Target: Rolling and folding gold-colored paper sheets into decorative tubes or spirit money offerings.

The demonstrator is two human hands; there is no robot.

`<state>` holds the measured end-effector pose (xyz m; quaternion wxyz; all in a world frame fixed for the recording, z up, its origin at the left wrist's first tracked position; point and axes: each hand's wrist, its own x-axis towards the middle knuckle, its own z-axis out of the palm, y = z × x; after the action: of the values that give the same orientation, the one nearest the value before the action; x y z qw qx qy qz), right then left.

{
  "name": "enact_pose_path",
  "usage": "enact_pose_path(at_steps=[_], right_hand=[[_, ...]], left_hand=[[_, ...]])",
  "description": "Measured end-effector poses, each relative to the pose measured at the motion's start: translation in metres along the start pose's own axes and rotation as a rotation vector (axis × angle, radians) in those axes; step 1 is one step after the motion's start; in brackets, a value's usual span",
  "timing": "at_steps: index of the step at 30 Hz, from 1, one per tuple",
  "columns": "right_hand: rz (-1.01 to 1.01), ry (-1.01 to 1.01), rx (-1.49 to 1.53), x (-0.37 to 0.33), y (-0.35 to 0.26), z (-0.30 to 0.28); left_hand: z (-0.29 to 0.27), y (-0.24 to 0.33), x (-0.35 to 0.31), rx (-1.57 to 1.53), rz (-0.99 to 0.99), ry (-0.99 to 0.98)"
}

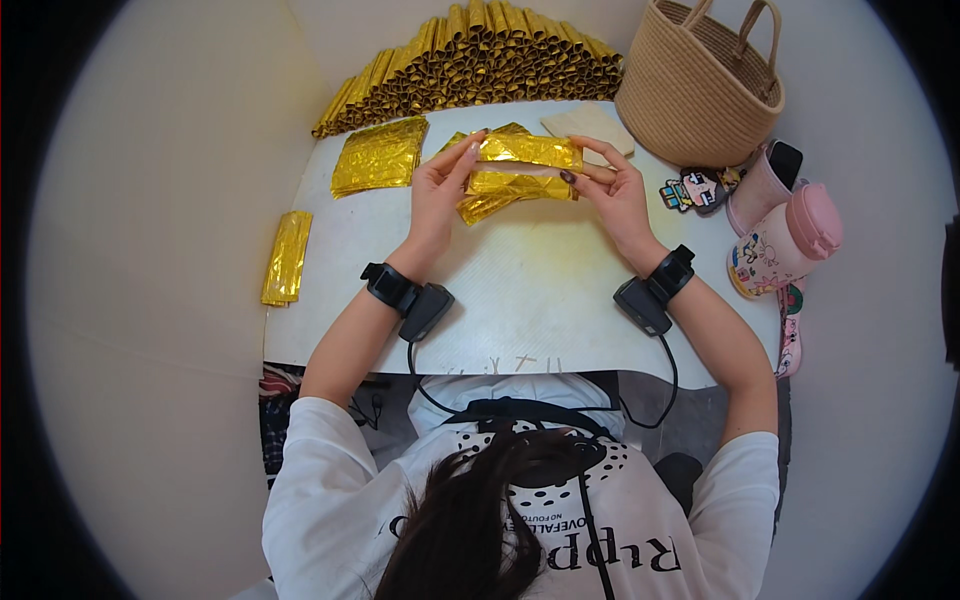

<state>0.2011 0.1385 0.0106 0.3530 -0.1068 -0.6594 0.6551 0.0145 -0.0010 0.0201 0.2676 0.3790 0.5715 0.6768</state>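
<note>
Between my two hands a strip of gold foil paper is stretched out flat, raised over the table. My left hand pinches its left end between thumb and fingers. At the right end, my right hand grips it the same way, with the thumb below. Right under the strip lie fanned gold foil sheets, partly hidden by it. A thick stack of gold foil sheets rests just left of my left hand. Behind, rolled gold foil tubes are heaped in a wide mound.
A narrow gold foil bundle lies at the table's left edge. A beige pad and a woven basket stand back right. Nearer are a cartoon charm, a pink holder with a phone, and a pink bottle. Cabled black devices hang at my wrists.
</note>
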Motion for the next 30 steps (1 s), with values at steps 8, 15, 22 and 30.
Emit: enact_pose_path(at_steps=[8, 15, 22, 30], right_hand=[[-0.010, 0.006, 0.037, 0.000, -0.002, 0.002], [-0.023, 0.009, 0.059, -0.002, -0.006, 0.003], [-0.002, 0.025, 0.046, 0.001, 0.003, 0.000], [0.065, 0.038, 0.042, 0.004, 0.007, -0.004]], left_hand=[[0.000, 0.000, -0.002, -0.042, 0.084, 0.017], [-0.005, -0.003, 0.003, -0.055, 0.023, -0.009], [-0.010, -0.015, 0.006, -0.178, -0.010, 0.015], [-0.012, -0.016, 0.010, -0.207, -0.054, 0.044]])
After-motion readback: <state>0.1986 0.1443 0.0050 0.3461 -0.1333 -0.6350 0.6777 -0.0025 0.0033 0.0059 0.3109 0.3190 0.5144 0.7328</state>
